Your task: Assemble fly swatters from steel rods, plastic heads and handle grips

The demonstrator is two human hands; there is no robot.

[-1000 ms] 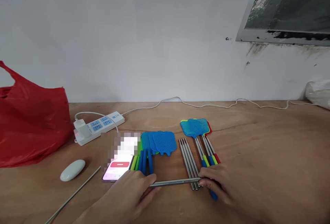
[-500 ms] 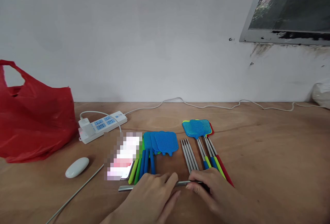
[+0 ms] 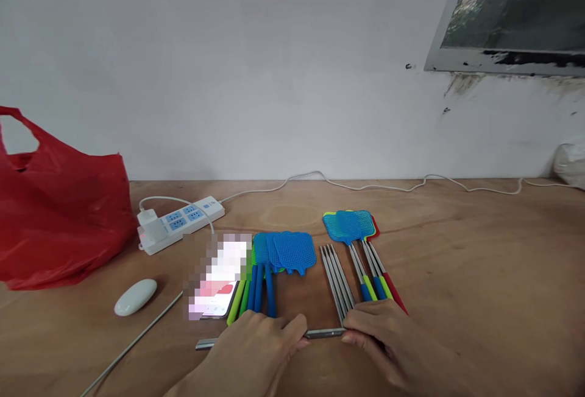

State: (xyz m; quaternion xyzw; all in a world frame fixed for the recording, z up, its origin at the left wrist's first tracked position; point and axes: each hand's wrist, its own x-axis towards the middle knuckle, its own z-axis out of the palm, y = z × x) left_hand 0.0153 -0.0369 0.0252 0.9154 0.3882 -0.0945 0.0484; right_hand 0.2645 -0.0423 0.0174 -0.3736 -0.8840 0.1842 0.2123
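Lying crosswise near the front of the table is a silvery metal rod [image 3: 323,333]. My left hand [image 3: 256,348] is closed around it, and its left end pokes out beyond the hand. The fingers of my right hand [image 3: 384,336] pinch the rod's other end, which they hide. Just beyond my right hand lie several loose metal rods [image 3: 337,284] side by side. Farther right are fly swatters [image 3: 350,226] with metal shafts and coloured grips. Beyond my left hand lie blue and green swatter heads [image 3: 295,252] and several blue and green plastic handles [image 3: 259,290].
A phone [image 3: 219,275], partly blurred, lies left of the handles. Behind it are a white power strip [image 3: 183,223] with a cable and a white mouse-shaped object [image 3: 136,297]. A red plastic bag [image 3: 68,214] stands at far left, against the white wall [image 3: 274,80].
My hands have moved apart along the metal rod, the left one leftward and the right one rightward. More of the rod shows between them. The rod has come slightly nearer.
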